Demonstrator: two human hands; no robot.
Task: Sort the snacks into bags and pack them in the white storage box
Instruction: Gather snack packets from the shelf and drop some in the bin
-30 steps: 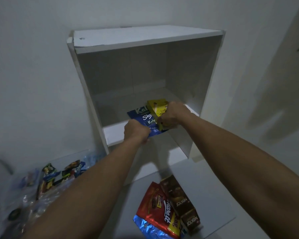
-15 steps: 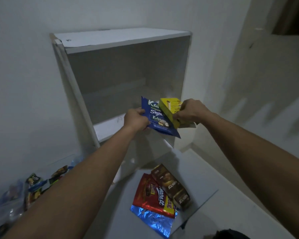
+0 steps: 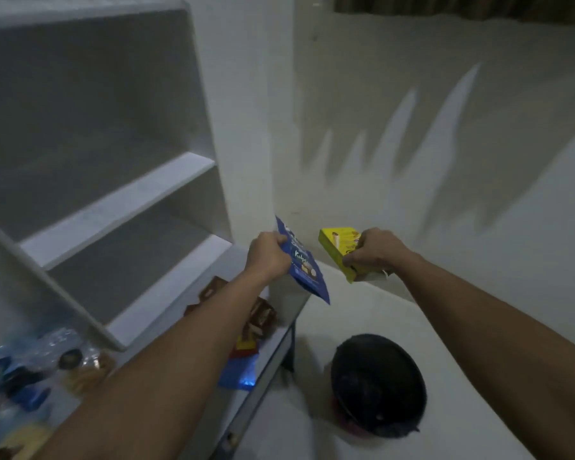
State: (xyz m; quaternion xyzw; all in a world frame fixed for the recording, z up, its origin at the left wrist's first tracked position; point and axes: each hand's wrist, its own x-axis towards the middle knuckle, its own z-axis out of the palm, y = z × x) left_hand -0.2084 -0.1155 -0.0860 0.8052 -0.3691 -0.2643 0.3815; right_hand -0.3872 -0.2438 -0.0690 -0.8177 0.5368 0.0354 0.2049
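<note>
A person's 2 bare arms reach out to the right of the white storage box [image 3: 120, 207], an open-fronted unit with 1 inner shelf. The left hand [image 3: 269, 257] grips a blue snack pouch [image 3: 304, 265] by its edge, fingers curled round it; the right hand [image 3: 374, 252] clutches a yellow snack box [image 3: 337, 249] — both packs held in the air, clear of the box and apart from each other. Below the box's front lip lie red and brown snack packets [image 3: 258, 322] on a blue foil bag [image 3: 241, 373]; further left of them, a blurred heap of wrapped snacks [image 3: 30, 376]. A black round bin [image 3: 377, 383] sits on the floor to the box's right.
</note>
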